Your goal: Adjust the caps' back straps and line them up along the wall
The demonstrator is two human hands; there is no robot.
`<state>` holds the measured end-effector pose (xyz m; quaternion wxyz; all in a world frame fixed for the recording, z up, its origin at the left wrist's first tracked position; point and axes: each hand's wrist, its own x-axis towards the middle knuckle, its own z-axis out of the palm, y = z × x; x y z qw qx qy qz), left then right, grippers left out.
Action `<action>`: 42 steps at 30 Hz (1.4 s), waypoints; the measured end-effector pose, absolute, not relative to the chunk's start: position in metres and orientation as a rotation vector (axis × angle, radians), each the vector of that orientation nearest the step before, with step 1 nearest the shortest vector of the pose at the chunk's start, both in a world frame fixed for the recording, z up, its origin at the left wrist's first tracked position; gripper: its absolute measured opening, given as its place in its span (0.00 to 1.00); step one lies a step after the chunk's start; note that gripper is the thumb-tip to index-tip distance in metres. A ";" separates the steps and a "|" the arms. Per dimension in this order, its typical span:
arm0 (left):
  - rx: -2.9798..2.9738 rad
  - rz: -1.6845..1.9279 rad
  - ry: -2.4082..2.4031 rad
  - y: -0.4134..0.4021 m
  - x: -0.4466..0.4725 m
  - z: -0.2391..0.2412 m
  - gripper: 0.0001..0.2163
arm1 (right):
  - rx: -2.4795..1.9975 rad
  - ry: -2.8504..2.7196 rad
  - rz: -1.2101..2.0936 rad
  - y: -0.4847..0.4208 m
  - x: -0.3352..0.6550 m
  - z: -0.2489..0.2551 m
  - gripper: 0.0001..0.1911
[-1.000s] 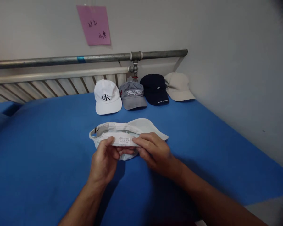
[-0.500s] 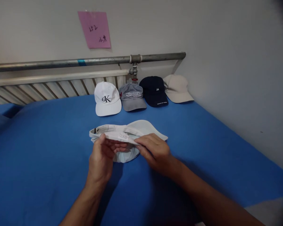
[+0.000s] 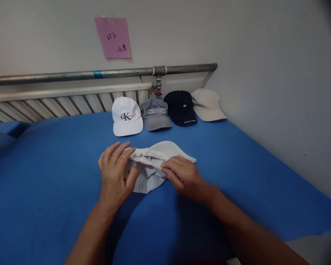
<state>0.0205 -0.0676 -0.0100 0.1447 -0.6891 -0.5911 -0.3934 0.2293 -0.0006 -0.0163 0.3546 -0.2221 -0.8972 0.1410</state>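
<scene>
A pale, nearly white baseball cap (image 3: 151, 180) is upside down on the blue sheet, its brim (image 3: 169, 149) pointing back and to the right. My right hand (image 3: 183, 175) pinches the near edge of its sweatband between thumb and fingers. Over the cap's left end, my left hand (image 3: 117, 167) has its fingers spread and its thumb apart, covering the strap end. A small white label (image 3: 146, 159) shows inside the band, between the two hands.
Along the back stand a white cap (image 3: 127, 117), a grey cap (image 3: 156, 115), a navy cap (image 3: 180, 108) and a beige cap (image 3: 209, 105). Behind them are a radiator (image 3: 79, 103) and a metal pipe (image 3: 121, 73). A wall (image 3: 278, 92) borders the blue sheet (image 3: 57, 184) on the right.
My left hand has released the near band and turned over, now spread above the cap's left end. The near band has sagged slightly, showing more of the crown; my right hand keeps its pinch.
</scene>
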 end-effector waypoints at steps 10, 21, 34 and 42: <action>-2.370 -1.052 -1.659 -0.070 0.017 -0.003 0.06 | -0.699 -2.364 0.685 -0.002 0.228 -0.009 0.10; -2.396 -1.195 -1.573 -0.070 0.023 -0.006 0.06 | -0.714 -2.088 0.809 -0.024 0.209 -0.018 0.12; -2.323 -1.176 -1.497 -0.074 0.032 -0.008 0.06 | -0.746 -1.972 0.973 -0.030 0.207 -0.017 0.04; -2.184 -1.672 -1.846 -0.076 0.038 -0.017 0.06 | -0.423 -2.112 0.235 -0.029 0.210 -0.020 0.11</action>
